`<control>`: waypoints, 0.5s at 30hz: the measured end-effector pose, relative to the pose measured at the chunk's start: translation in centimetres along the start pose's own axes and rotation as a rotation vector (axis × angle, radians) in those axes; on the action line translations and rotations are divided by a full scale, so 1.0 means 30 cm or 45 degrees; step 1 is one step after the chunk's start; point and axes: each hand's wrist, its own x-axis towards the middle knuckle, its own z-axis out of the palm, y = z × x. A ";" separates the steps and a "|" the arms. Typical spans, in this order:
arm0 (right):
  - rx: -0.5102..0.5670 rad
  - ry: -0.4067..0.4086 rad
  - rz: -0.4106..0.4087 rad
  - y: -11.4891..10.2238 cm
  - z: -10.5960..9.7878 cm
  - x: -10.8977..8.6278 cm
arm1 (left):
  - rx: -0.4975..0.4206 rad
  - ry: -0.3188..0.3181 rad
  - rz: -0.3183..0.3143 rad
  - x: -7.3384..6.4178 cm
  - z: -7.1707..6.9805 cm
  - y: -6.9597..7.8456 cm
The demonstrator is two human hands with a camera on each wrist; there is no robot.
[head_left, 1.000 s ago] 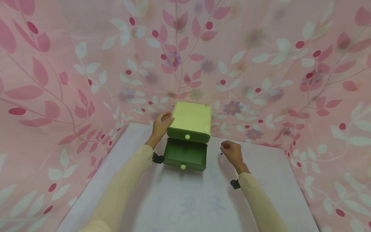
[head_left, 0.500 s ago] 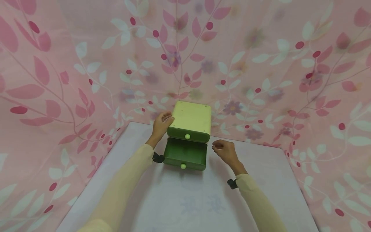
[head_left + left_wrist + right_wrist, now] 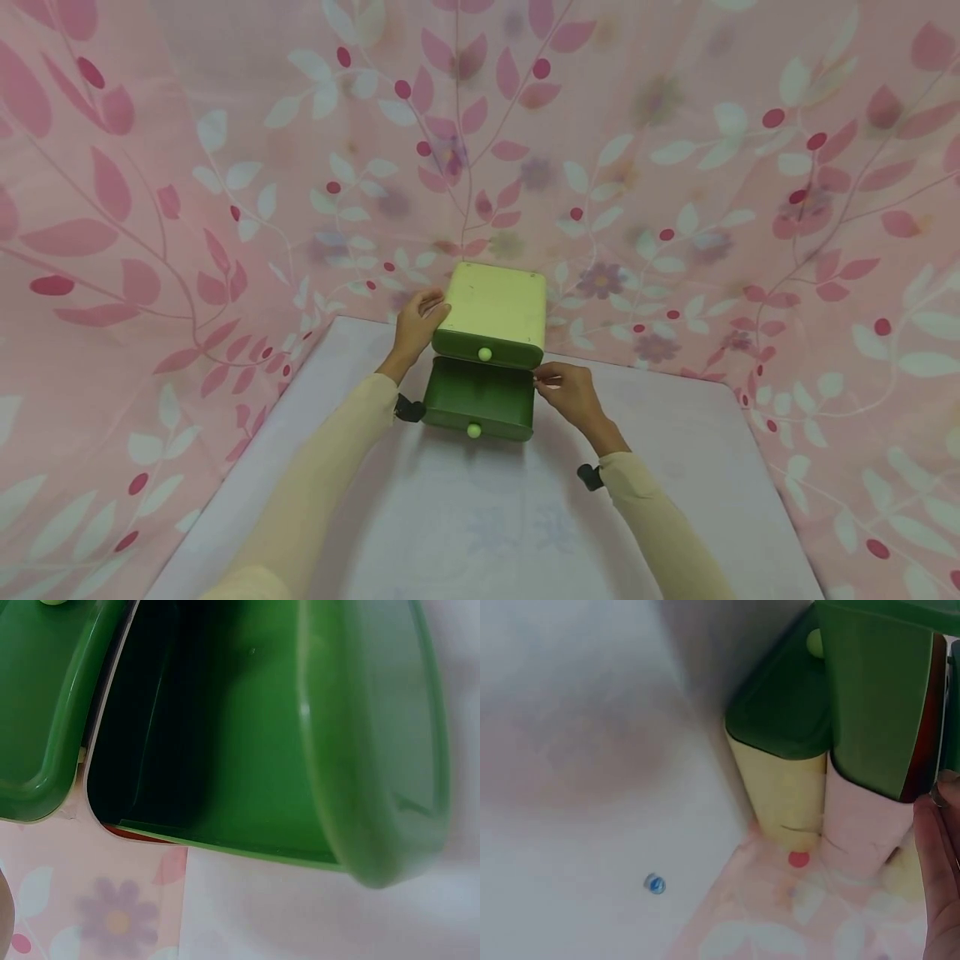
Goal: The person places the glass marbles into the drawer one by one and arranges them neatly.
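A small cabinet with a pale yellow top stands at the back of the table. Its top drawer is closed; the green drawer below is pulled out, and no object shows inside it. My left hand rests against the cabinet's left side, fingers loosely bent. At the open drawer's right edge, my right hand pinches a small shiny, marble-like piece, mostly hidden by the fingertips. A clear marble with blue inside lies on the table in the right wrist view.
A lower drawer with a round knob is closed beneath the pulled-out one. The white table meets a pink floral curtain right behind the cabinet. The open drawer's front juts out over the table.
My right hand has moved left from beside the blue marble to the open drawer's right edge, fingertips still pinched. The left hand and the cabinet have stayed put.
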 end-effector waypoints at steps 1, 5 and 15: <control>0.001 0.000 -0.008 -0.004 0.003 0.001 | -0.001 -0.003 -0.004 -0.001 0.000 0.004; 0.017 -0.010 -0.044 -0.019 0.018 0.004 | -0.041 -0.031 0.008 -0.013 -0.003 0.039; 0.058 -0.070 -0.053 -0.046 0.067 0.008 | -0.029 -0.048 0.010 -0.037 -0.003 0.111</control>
